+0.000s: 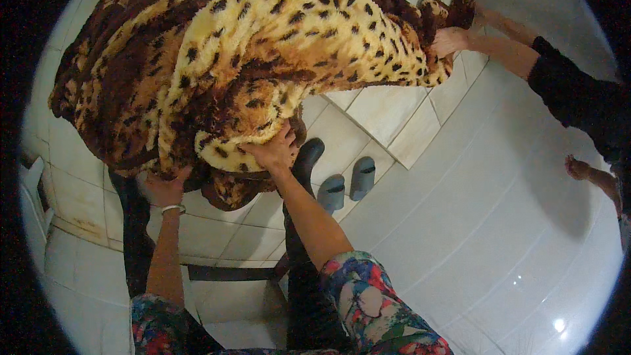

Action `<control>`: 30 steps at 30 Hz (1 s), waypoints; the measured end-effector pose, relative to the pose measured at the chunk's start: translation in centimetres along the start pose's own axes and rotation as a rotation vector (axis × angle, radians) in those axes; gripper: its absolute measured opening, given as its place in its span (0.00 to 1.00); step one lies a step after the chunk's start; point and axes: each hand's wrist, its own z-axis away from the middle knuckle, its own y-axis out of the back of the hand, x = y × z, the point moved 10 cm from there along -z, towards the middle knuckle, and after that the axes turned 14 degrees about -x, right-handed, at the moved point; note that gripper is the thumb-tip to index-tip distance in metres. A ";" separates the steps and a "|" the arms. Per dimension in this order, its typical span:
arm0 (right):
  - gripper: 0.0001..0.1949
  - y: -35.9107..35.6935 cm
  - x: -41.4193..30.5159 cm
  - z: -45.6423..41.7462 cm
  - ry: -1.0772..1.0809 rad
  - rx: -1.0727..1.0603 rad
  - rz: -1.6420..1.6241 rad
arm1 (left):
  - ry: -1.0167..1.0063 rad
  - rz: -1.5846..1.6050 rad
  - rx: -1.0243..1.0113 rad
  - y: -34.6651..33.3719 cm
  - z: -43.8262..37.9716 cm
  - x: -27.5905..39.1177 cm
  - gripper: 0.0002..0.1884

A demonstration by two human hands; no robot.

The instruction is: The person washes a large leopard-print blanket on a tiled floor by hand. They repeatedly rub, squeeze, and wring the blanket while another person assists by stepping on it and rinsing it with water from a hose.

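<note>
A large plush blanket (305, 24) with brown and cream animal-print spots spreads in loose folds across the upper half of the view. My left hand (167, 185), with a pale bangle at the wrist, grips its near edge on the left; the fingers are partly hidden under the fabric. Farther right, my right hand (276, 150) grasps a bunched cream fold, thumb on top. At the blanket's far right end, another person's hand (449, 42) holds a corner.
A person in dark clothing (577, 88) is at the right. Grey slippers (363, 177) rest on the tiled floor (389, 113) near my dark-clad leg. A glossy white tiled wall (468, 217) runs along the right. Dark furniture framing (231, 273) is below me, and a pale object (33, 187) stands at the left edge.
</note>
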 end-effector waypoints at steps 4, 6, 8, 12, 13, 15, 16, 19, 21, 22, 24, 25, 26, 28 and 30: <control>0.73 -0.9 0.9 -2.6 -0.067 0.093 0.065 | 0.088 -0.271 0.108 0.5 3.2 8.9 0.71; 0.72 -1.5 1.7 -4.3 -0.108 0.133 0.092 | 0.181 -0.380 0.151 2.1 4.4 11.7 0.74; 0.70 -1.7 2.2 -6.3 -0.168 0.159 0.220 | 0.157 -0.277 0.063 3.1 3.9 13.1 0.73; 0.59 -2.2 4.1 -9.6 -0.195 0.148 0.268 | 0.229 -0.486 -0.255 2.5 0.4 12.1 0.66; 0.56 -2.4 4.5 -10.3 -0.190 0.145 0.284 | 0.298 -0.529 -0.350 1.8 -0.9 11.2 0.64; 0.51 -1.8 4.8 -11.7 -0.162 0.137 0.340 | 0.310 -0.494 -0.401 0.9 -2.9 10.8 0.59; 0.48 -0.5 4.3 -12.2 -0.131 0.146 0.391 | 0.422 -0.644 -0.406 1.1 -3.5 10.1 0.63; 0.40 9.3 1.4 -12.6 -0.020 0.203 0.635 | 0.472 -0.901 -0.476 0.8 -4.1 10.4 0.62; 0.35 22.0 -2.1 -12.0 0.011 0.252 0.962 | 0.169 -0.844 -0.547 -0.5 -3.8 12.8 0.46; 0.33 28.8 -3.9 -11.3 0.014 0.281 1.147 | 0.040 -0.837 -0.555 -0.7 -3.3 13.8 0.41; 0.28 41.8 -6.3 -11.1 -0.064 0.163 1.544 | -0.058 -0.910 -0.510 -0.4 -2.8 14.5 0.38; 0.26 46.6 -7.0 -11.2 -0.085 0.057 1.742 | -0.070 -0.948 -0.508 -0.3 -2.9 14.3 0.36; 0.24 50.3 -7.1 -11.8 -0.152 -0.031 1.940 | -0.055 -0.968 -0.510 -0.3 -3.3 14.0 0.37; 0.21 52.5 -9.1 -13.2 0.044 -0.063 1.977 | 0.072 -0.988 -0.589 -0.7 -4.7 12.3 0.38; 0.19 51.0 -12.2 -14.4 0.337 0.121 1.891 | 0.301 -0.937 -0.773 -1.3 -6.0 9.8 0.40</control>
